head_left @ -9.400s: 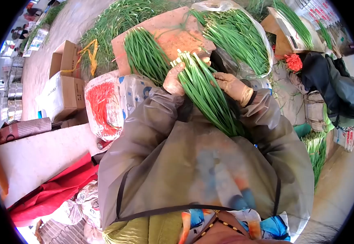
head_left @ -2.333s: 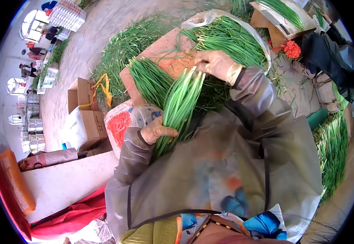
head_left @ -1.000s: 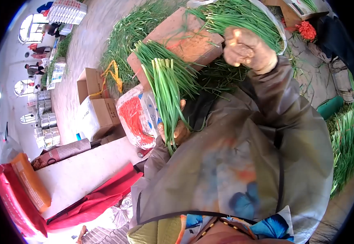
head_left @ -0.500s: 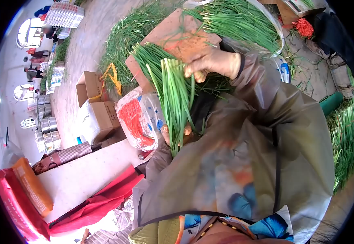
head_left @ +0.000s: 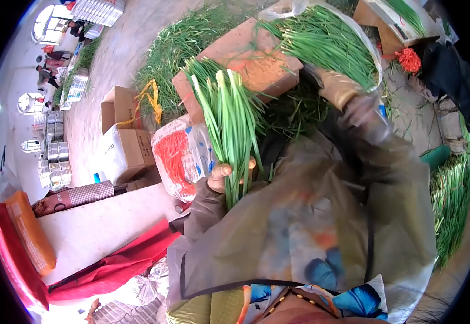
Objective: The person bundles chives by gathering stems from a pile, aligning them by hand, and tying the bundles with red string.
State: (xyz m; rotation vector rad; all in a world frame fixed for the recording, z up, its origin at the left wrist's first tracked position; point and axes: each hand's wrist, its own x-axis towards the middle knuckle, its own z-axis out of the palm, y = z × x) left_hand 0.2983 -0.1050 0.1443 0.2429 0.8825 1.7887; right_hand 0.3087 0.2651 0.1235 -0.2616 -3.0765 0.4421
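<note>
My left hand (head_left: 218,178) is wrapped round a bunch of garlic chives (head_left: 232,119), held upright with the pale cut ends at the top. Behind that bunch, more green leaves lie against a brownish block (head_left: 248,48). Over to the right, my right hand (head_left: 338,88), which looks gloved, is beside the block's right edge, close to a large heap of chives (head_left: 327,40) in a clear plastic bag. Motion blurs its wrist, and its fingers are dark and partly hidden, so their grip does not show.
Loose greens (head_left: 183,54) cover the floor at the upper left. A bag of red ties (head_left: 172,162) sits left of my left hand, near an open cardboard box (head_left: 132,146). More chives (head_left: 451,210) stand at the right. Several people are in the far background.
My right hand has left the top of the bunch and moved right, toward the block's edge and the bagged heap. My left hand still holds the bunch, now seen more fully.
</note>
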